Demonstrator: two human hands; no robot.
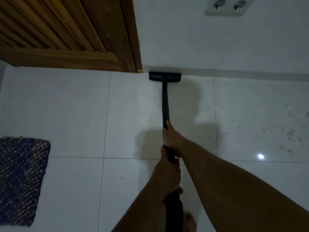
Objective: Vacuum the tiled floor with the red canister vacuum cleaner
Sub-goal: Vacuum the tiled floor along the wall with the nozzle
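You have both hands stacked on the black wand, right hand ahead and left hand behind, fingers of each wrapped and clamped round the tube, which likely gives you reach from the front grip and steering from the rear one. The floor head lies flat on the tiled floor at twelve o'clock, pressed against the foot of the white wall just beside the wooden door frame, so that edge strip gets swept. Dusty smears remain at three o'clock. The woven mat lies at nine o'clock, well apart. The red canister itself is out of view.
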